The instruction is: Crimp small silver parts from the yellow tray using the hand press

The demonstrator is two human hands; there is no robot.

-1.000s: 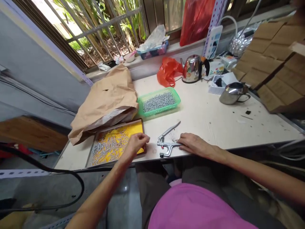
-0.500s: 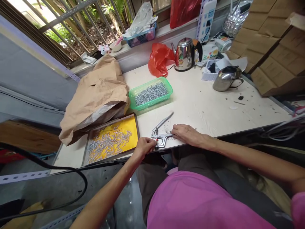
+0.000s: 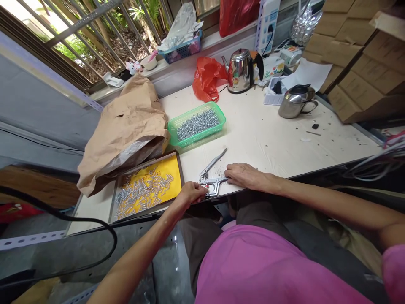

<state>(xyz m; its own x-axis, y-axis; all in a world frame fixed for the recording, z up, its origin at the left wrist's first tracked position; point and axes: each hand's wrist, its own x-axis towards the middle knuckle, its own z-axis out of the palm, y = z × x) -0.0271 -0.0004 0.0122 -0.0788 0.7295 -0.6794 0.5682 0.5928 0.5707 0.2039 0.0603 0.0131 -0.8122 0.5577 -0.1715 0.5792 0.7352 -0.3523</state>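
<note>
Grey metal snap pliers [image 3: 216,181] with a C-shaped jaw, a spring and a small red part lie at the table's front edge, handles spread apart. My right hand [image 3: 243,175] is closed on the end of the lower handle. At the jaw, my left hand [image 3: 192,193] pinches with its fingertips; whatever is between them is too small and covered to make out. Left of that hand is a shallow tray [image 3: 181,169] with a yellow lining and many small silver metal pins [image 3: 142,190]. Behind it stands a green plastic basket [image 3: 220,110] filled with similar small metal pieces [image 3: 199,124].
A large brown paper sack [image 3: 123,126] lies behind the tray. Farther back are a red plastic bag [image 3: 207,80], a steel kettle [image 3: 239,71] and a small steel pot [image 3: 294,103]. Cardboard boxes [image 3: 370,80] stack at the right. A black cable [image 3: 79,219] loops at the left.
The view has shifted slightly, so the table's contents appear a little further left. Both hands keep their places at the pliers, with little visible movement.
</note>
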